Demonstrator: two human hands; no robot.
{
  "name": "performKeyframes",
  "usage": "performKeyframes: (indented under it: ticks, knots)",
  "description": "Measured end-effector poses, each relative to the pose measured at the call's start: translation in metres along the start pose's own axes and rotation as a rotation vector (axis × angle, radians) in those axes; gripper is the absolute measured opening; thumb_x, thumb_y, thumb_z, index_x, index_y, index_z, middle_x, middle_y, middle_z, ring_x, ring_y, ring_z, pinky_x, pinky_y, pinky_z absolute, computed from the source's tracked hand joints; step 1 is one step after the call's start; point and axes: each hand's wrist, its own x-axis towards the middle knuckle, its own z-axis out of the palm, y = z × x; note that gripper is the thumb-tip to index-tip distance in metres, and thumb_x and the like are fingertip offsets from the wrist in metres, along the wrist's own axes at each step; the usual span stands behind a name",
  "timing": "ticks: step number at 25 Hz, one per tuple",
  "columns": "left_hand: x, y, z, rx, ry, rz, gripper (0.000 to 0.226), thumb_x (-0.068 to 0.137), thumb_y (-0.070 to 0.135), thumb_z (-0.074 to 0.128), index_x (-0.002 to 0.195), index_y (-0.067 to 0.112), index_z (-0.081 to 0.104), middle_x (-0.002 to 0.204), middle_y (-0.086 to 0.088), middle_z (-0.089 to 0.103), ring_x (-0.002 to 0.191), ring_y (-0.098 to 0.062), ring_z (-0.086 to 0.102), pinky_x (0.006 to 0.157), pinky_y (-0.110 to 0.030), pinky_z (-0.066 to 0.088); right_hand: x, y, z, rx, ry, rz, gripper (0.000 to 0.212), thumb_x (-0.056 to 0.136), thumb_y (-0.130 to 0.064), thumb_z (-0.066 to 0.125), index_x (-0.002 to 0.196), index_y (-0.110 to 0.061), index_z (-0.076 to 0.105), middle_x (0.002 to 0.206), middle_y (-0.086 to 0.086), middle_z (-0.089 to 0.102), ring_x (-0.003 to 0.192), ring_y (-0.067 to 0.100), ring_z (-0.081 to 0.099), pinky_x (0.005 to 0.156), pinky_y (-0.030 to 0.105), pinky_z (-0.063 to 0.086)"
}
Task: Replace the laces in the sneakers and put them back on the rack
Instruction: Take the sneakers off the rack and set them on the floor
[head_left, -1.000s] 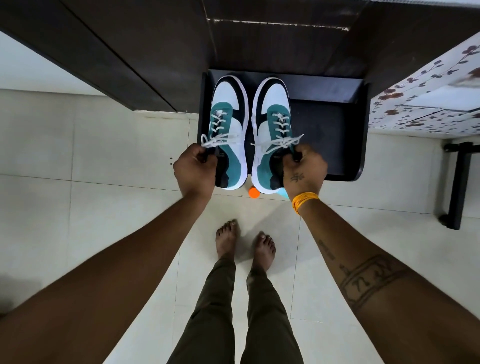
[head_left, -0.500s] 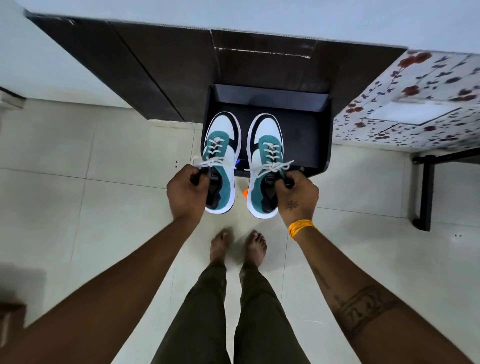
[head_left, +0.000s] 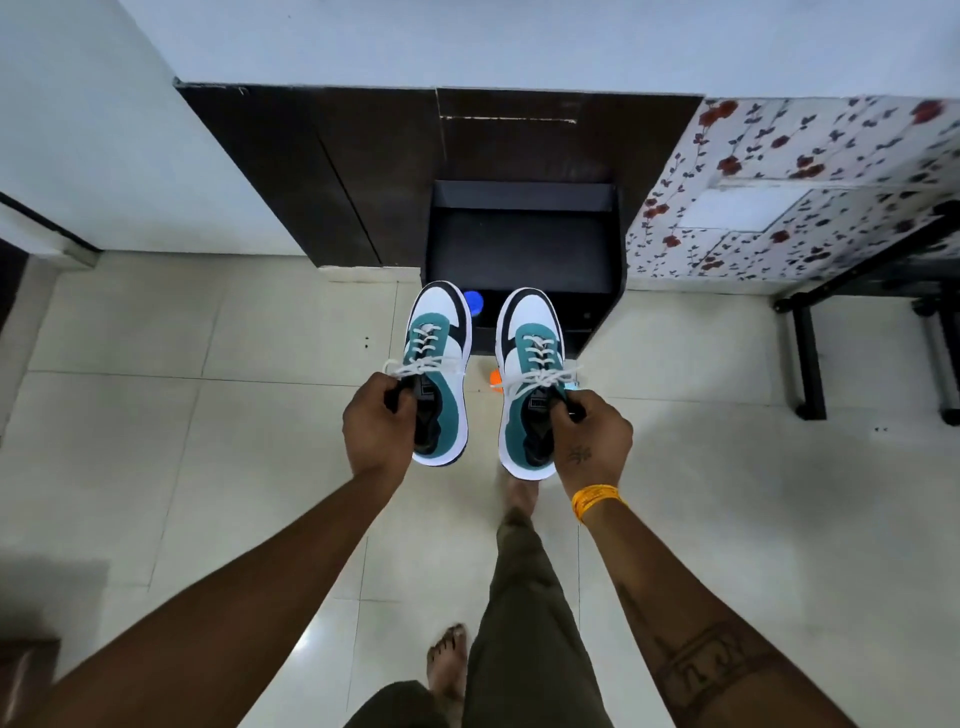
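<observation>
Sneakers were over the rack (head_left: 524, 244) a second ago; now I see them pulled back, held over the floor (head_left: 208, 441), toes just reaching the rack's front edge at 12 o'clock. So not placed yet. Left hand (head_left: 376, 434) grips the left sneaker (head_left: 441, 364) at its collar, right hand (head_left: 592, 441) grips the right sneaker (head_left: 530, 374) likewise. Both laced and tied.
</observation>
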Motion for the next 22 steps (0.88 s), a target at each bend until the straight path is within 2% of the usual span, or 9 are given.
performKeyframes:
  ticks: [4, 10, 15, 19, 22]
  knots:
    - [-0.051, -0.034, -0.026, -0.029, -0.044, 0.044, 0.012, 0.092, 0.016, 0.063, 0.082, 0.018, 0.058, 0.077, 0.001, 0.064, 0.073, -0.024, 0.058, 0.065, -0.032, 0.043, -0.075, 0.032, -0.011, 0.031, 0.038, 0.03, 0.008, 0.09, -0.021, 0.068, 0.088, -0.017, 0.075, 0.078, -0.003, 0.074, 0.072, 0.021, 0.065, 0.073, 0.029, 0.052]
    - [-0.117, -0.091, -0.034, 0.061, -0.047, 0.045, 0.013, 0.094, 0.025, 0.061, 0.084, 0.019, 0.056, 0.082, 0.001, 0.065, 0.076, -0.027, 0.061, 0.064, -0.036, 0.05, -0.153, 0.087, -0.017, -0.02, 0.018, 0.069, 0.006, 0.09, -0.021, 0.067, 0.086, -0.018, 0.07, 0.077, -0.002, 0.071, 0.075, 0.027, 0.064, 0.074, 0.038, 0.056]
    - [-0.134, -0.155, 0.021, 0.111, -0.054, 0.092, 0.017, 0.099, 0.032, 0.059, 0.087, 0.022, 0.052, 0.085, 0.002, 0.063, 0.077, -0.027, 0.059, 0.063, -0.035, 0.046, -0.161, 0.159, 0.019, -0.014, -0.003, 0.034, 0.005, 0.091, -0.021, 0.068, 0.086, -0.023, 0.069, 0.077, -0.006, 0.07, 0.074, 0.023, 0.064, 0.073, 0.039, 0.056]
    - [-0.129, -0.225, 0.1, 0.092, -0.069, 0.127, 0.015, 0.1, 0.026, 0.06, 0.089, 0.018, 0.055, 0.086, -0.001, 0.062, 0.078, -0.028, 0.058, 0.063, -0.033, 0.04, -0.141, 0.242, 0.081, -0.057, -0.01, -0.046, 0.008, 0.092, -0.018, 0.067, 0.085, -0.022, 0.067, 0.076, -0.006, 0.067, 0.072, 0.022, 0.062, 0.069, 0.037, 0.054]
    - [-0.119, -0.282, 0.161, 0.112, -0.071, 0.143, 0.011, 0.1, 0.022, 0.058, 0.091, 0.016, 0.056, 0.087, -0.002, 0.063, 0.078, -0.028, 0.058, 0.064, -0.034, 0.042, -0.12, 0.308, 0.135, -0.049, -0.019, -0.066, 0.009, 0.094, -0.019, 0.066, 0.086, -0.021, 0.067, 0.076, -0.005, 0.066, 0.072, 0.022, 0.062, 0.068, 0.037, 0.053]
